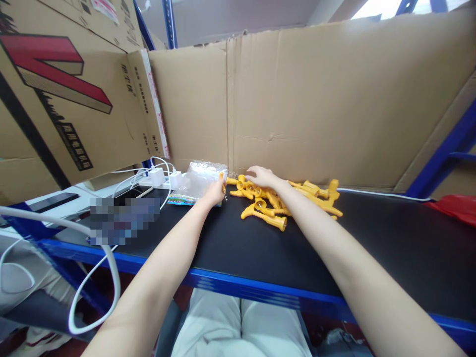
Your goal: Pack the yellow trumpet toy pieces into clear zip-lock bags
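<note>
A heap of yellow plastic parts (286, 198) lies on the black table (238, 243) near the cardboard wall. My left hand (215, 191) is closed around a small yellow piece with a short metal spring or screw hanging from it, right beside a clear plastic bag (199, 181). My right hand (262, 176) rests palm down on the left end of the yellow heap, fingers stretched out over the parts.
Cardboard sheets (316, 104) wall off the back and left. White chargers and cables (158, 176) sit at the left rear, with a dark phone (55, 201) beside them. A thick white cable (107, 277) loops off the blue table edge. A red object (455, 206) lies at the far right.
</note>
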Demonstrator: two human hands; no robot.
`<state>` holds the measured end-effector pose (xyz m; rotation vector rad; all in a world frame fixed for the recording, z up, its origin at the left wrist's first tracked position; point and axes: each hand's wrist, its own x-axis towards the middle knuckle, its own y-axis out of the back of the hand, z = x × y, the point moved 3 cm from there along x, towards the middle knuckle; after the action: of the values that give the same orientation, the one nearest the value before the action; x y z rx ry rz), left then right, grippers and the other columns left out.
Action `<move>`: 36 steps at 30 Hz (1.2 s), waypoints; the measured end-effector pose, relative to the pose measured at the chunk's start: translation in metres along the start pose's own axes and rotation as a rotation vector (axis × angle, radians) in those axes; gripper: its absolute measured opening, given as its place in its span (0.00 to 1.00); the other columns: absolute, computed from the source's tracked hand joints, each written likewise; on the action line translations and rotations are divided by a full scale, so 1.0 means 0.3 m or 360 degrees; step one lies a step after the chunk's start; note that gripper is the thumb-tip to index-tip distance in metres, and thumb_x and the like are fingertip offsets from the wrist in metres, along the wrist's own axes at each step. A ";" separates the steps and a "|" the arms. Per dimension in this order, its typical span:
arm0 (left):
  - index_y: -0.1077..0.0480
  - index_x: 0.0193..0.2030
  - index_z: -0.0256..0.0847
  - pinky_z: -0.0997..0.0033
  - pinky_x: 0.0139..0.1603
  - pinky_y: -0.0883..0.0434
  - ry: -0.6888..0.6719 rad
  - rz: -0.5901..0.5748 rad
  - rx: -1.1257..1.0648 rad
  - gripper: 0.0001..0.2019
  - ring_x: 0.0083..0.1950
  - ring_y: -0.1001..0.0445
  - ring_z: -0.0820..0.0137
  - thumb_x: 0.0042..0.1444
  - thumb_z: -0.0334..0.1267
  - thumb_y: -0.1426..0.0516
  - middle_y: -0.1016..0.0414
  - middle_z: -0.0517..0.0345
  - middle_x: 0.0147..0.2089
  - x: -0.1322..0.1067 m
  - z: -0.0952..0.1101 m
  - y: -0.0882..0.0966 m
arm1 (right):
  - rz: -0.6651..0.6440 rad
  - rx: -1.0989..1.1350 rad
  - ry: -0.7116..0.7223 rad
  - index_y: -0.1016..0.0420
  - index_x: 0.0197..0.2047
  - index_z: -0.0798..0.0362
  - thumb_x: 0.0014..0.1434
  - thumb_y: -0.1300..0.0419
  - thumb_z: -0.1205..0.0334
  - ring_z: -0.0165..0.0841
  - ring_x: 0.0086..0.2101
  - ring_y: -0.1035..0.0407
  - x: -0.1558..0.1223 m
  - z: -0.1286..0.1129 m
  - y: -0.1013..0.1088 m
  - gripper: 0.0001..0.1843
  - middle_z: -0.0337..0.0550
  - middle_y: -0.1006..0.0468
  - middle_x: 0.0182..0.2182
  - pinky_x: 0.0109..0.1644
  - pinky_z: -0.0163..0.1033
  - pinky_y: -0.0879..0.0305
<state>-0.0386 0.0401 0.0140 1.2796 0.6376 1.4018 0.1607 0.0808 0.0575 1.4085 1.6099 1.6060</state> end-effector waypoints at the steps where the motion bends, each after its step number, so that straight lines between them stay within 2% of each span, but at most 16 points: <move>1: 0.34 0.48 0.44 0.69 0.38 0.33 -0.0021 -0.0051 -0.0004 0.19 0.38 0.27 0.63 0.48 0.26 0.48 0.26 0.52 0.37 0.000 -0.003 -0.007 | -0.0097 0.0040 0.0001 0.32 0.55 0.52 0.56 0.47 0.46 0.42 0.54 0.38 0.005 -0.002 -0.009 0.28 0.48 0.32 0.55 0.57 0.46 0.45; 5: 0.35 0.48 0.44 0.67 0.39 0.32 -0.0042 -0.0172 0.0043 0.20 0.39 0.27 0.63 0.47 0.27 0.48 0.26 0.51 0.39 -0.002 -0.003 -0.016 | -0.0501 0.0176 -0.0062 0.23 0.45 0.51 0.51 0.42 0.49 0.37 0.41 0.30 -0.001 0.012 -0.022 0.21 0.42 0.23 0.42 0.46 0.37 0.38; 8: 0.34 0.47 0.44 0.66 0.40 0.32 0.0011 -0.0228 0.0142 0.19 0.40 0.27 0.62 0.47 0.27 0.47 0.27 0.49 0.40 -0.001 0.003 -0.013 | -0.0558 0.0124 -0.0157 0.21 0.39 0.51 0.49 0.42 0.53 0.34 0.35 0.31 -0.024 0.020 -0.005 0.17 0.41 0.22 0.36 0.39 0.36 0.37; 14: 0.34 0.46 0.44 0.65 0.41 0.33 0.0093 -0.0200 0.0270 0.18 0.42 0.27 0.60 0.46 0.28 0.46 0.27 0.48 0.42 -0.007 0.011 -0.002 | -0.0630 0.0161 -0.0264 0.22 0.38 0.51 0.46 0.41 0.55 0.29 0.23 0.37 -0.076 0.006 0.011 0.16 0.38 0.29 0.22 0.30 0.36 0.42; 16: 0.34 0.47 0.44 0.65 0.41 0.33 0.0104 -0.0111 0.0204 0.18 0.42 0.27 0.60 0.47 0.28 0.47 0.27 0.48 0.41 -0.008 0.012 0.007 | -0.0605 0.0170 -0.0279 0.22 0.38 0.51 0.46 0.41 0.56 0.29 0.25 0.37 -0.087 0.001 0.015 0.15 0.38 0.28 0.23 0.30 0.35 0.42; 20: 0.37 0.50 0.43 0.66 0.43 0.33 0.0028 0.0227 -0.0118 0.20 0.43 0.27 0.63 0.50 0.26 0.50 0.26 0.50 0.41 0.014 0.030 0.034 | -0.0580 0.0148 -0.0265 0.22 0.38 0.52 0.47 0.41 0.57 0.32 0.30 0.33 -0.106 -0.004 0.025 0.15 0.41 0.24 0.31 0.32 0.35 0.40; 22: 0.38 0.51 0.42 0.68 0.44 0.33 0.0019 0.0324 -0.0250 0.20 0.43 0.28 0.65 0.51 0.25 0.51 0.26 0.51 0.41 0.040 0.047 0.039 | -0.0568 0.0146 -0.0286 0.22 0.37 0.52 0.47 0.41 0.56 0.33 0.32 0.32 -0.115 -0.001 0.027 0.15 0.41 0.24 0.32 0.32 0.35 0.40; 25: 0.39 0.50 0.43 0.69 0.42 0.33 0.0074 0.0271 -0.0331 0.18 0.42 0.27 0.67 0.52 0.26 0.51 0.26 0.54 0.40 0.098 0.075 0.021 | -0.0504 0.0198 -0.0298 0.22 0.36 0.52 0.47 0.40 0.56 0.34 0.34 0.31 -0.129 0.007 0.027 0.14 0.41 0.23 0.34 0.34 0.34 0.39; 27: 0.39 0.49 0.44 0.70 0.41 0.33 0.0093 0.0205 -0.0376 0.16 0.41 0.27 0.68 0.54 0.27 0.51 0.26 0.54 0.39 0.142 0.088 -0.001 | -0.0388 0.0249 -0.0296 0.22 0.37 0.53 0.49 0.41 0.55 0.35 0.35 0.31 -0.142 0.014 0.032 0.14 0.42 0.22 0.35 0.36 0.34 0.38; 32: 0.39 0.47 0.42 0.69 0.43 0.33 0.0067 0.0164 -0.0474 0.12 0.41 0.27 0.68 0.56 0.28 0.50 0.26 0.51 0.41 0.226 0.083 -0.064 | -0.0073 0.0271 -0.0317 0.23 0.35 0.56 0.58 0.51 0.49 0.36 0.36 0.30 -0.204 0.049 0.067 0.22 0.45 0.22 0.32 0.37 0.34 0.38; 36: 0.40 0.47 0.40 0.67 0.44 0.34 0.0128 0.0038 -0.0473 0.12 0.43 0.28 0.66 0.56 0.28 0.49 0.27 0.48 0.43 0.261 0.061 -0.115 | 0.0131 0.0244 -0.0331 0.23 0.37 0.55 0.58 0.49 0.56 0.34 0.39 0.29 -0.271 0.090 0.103 0.16 0.44 0.22 0.36 0.42 0.34 0.37</move>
<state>0.0029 0.1174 0.0151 1.0022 0.4482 1.5103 0.2243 0.0155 0.0536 1.6808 1.5979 1.3520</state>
